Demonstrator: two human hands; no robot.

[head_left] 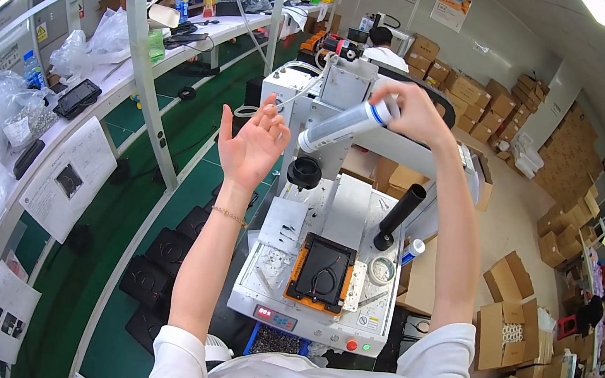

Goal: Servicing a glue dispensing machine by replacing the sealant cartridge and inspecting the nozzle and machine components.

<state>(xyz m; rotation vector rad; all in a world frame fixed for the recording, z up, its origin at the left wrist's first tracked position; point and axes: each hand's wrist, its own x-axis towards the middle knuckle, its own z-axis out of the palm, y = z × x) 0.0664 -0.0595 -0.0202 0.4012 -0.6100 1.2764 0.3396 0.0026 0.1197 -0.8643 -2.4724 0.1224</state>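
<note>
My right hand is raised above the machine and grips the upper end of a sealant cartridge. The cartridge is grey with white ends and a blue ring, and it tilts down to the left. Beside its lower end, my left hand is held palm up with fingers apart and slightly curled, holding nothing. Below the cartridge sits a round black holder on the benchtop machine. An orange fixture on the machine bed carries a black housing with a dark cable coiled in it.
A black tube stands tilted on the bed, near a tape roll and a white-and-blue bottle or tube. A red button is at the machine's front. Shelving rises left; cardboard boxes lie right. Another person sits beyond.
</note>
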